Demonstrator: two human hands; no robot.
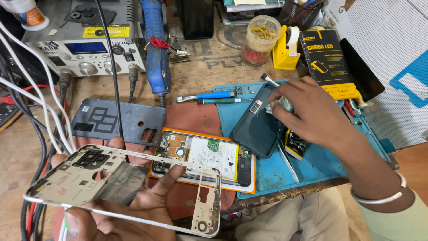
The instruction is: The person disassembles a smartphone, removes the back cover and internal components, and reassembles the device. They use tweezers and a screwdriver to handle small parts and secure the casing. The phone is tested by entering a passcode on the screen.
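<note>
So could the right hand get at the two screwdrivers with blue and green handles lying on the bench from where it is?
Probably yes. The right hand is above the blue mat, and the blue and green handled screwdrivers lie in the open just beside it, uncovered. It is pinching a small item, though, so its fingers are occupied.

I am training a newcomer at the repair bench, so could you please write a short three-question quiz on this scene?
1. True or false: the left hand holds a white phone mid-frame.
2. Where does the right hand rest? A) on the soldering station B) at the dark phone panel on the blue mat C) on the yellow tape dispenser
3. Fill in: the opened phone shows its battery and lies on an ____ base.

Key: 1 true; 2 B; 3 orange.
</note>
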